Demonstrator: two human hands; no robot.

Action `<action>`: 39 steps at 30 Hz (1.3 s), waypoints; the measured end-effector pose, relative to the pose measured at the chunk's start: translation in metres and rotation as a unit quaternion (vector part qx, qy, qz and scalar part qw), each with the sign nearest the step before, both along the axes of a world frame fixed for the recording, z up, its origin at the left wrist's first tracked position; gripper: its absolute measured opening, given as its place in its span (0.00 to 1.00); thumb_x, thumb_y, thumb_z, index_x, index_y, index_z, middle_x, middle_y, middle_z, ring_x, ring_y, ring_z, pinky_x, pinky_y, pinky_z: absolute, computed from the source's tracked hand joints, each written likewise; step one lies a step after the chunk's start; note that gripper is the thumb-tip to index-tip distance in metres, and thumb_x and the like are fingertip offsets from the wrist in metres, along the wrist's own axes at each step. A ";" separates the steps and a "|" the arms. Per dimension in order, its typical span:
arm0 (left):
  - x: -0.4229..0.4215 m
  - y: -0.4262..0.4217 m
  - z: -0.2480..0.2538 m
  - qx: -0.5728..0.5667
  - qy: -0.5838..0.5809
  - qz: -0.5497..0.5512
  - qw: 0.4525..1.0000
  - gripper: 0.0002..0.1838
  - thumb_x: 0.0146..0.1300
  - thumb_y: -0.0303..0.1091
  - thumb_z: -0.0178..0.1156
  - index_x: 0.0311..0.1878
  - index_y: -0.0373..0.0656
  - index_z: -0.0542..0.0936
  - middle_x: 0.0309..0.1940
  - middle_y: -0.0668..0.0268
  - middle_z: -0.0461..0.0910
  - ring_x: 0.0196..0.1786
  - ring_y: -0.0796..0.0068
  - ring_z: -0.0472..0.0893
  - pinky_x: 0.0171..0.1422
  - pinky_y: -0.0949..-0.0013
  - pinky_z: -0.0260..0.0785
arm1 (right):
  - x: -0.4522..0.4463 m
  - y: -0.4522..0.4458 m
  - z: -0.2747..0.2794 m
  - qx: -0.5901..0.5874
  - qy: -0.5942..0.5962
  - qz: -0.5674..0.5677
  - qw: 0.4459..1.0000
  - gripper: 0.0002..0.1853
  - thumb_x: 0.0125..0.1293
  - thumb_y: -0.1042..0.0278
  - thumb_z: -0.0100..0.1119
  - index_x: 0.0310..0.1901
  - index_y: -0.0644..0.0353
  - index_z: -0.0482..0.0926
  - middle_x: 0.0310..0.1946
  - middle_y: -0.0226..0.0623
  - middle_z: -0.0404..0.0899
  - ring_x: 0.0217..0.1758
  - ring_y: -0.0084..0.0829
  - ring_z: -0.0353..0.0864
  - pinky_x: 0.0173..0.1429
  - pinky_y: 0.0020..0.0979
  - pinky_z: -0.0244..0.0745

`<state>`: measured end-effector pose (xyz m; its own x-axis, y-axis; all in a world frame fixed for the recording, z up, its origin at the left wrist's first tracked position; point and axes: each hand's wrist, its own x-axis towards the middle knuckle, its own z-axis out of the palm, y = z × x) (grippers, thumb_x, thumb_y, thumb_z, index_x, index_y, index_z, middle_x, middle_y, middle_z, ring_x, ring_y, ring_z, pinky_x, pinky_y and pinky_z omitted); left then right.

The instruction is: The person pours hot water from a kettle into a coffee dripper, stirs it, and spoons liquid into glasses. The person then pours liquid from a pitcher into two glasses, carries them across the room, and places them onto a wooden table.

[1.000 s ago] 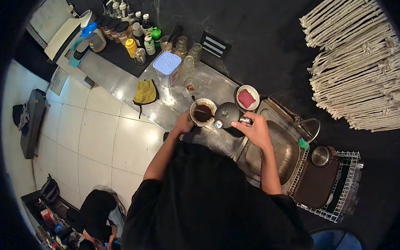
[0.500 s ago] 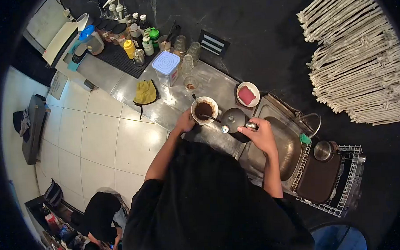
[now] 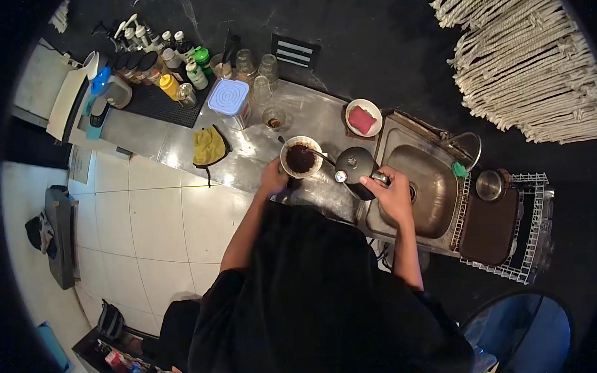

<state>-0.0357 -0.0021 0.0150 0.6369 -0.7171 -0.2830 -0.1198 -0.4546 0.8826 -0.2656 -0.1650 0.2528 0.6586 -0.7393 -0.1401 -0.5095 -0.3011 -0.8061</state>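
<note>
My right hand (image 3: 392, 191) is wrapped round the handle of a dark kettle (image 3: 356, 168) with a small round gauge on its lid. The kettle's thin spout points left to a white cup (image 3: 313, 143) holding dark brown coffee grounds (image 3: 300, 159). At the left side of this cup is my left hand (image 3: 273, 178), its fingers closed against the rim or side and partly hidden. A small dark handle sticks up at the cup's upper left. Whether water flows from the spout cannot be made out.
Along the counter (image 3: 245, 163) are a yellow cloth (image 3: 209, 146), a blue-lidded container (image 3: 230, 100), glasses (image 3: 262, 89) and bottles. A bowl with a red sponge (image 3: 362, 119) stands by the sink (image 3: 430, 198). A wire rack holds a brown tray (image 3: 489, 229). Another person (image 3: 177, 332) is behind, lower left.
The view has turned, shifting the counter items leftward. The kettle has moved a little away from the cup, to the right, still in my right hand. My left hand stays at the cup.
</note>
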 end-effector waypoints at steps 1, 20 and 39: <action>0.001 0.000 0.010 0.030 -0.004 0.001 1.000 0.23 0.57 0.39 0.64 0.57 0.44 0.81 0.45 0.48 0.85 0.48 0.47 0.83 0.54 0.53 0.74 | 0.000 0.002 -0.002 0.017 -0.023 -0.016 0.999 0.17 0.59 0.64 0.75 0.24 0.63 0.75 0.20 0.20 0.69 0.27 0.13 0.62 0.30 0.25 0.58; 0.031 -0.006 0.015 -0.001 -0.063 -0.120 0.991 0.23 0.55 0.38 0.64 0.56 0.45 0.80 0.48 0.48 0.83 0.54 0.44 0.81 0.58 0.51 0.73 | -0.046 0.067 -0.111 0.223 -0.280 -0.297 0.886 0.21 0.72 0.61 0.63 0.20 0.49 0.68 0.20 0.14 0.60 0.24 0.12 0.52 0.30 0.25 0.45; 0.077 -0.019 0.001 -0.034 -0.026 -0.314 0.948 0.32 0.58 0.38 0.70 0.66 0.48 0.72 0.58 0.52 0.81 0.62 0.51 0.79 0.63 0.53 0.71 | 0.002 0.098 -0.206 0.099 -0.308 -0.575 0.752 0.28 0.70 0.56 0.67 0.15 0.50 0.62 0.18 0.16 0.59 0.23 0.15 0.52 0.29 0.26 0.45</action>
<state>0.0409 -0.0212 0.0163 0.0903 -0.9752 -0.2022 -0.3930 -0.2214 0.8925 -0.2636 -0.0670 0.0469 -0.4150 -0.8741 -0.2523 0.1460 0.2097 -0.9668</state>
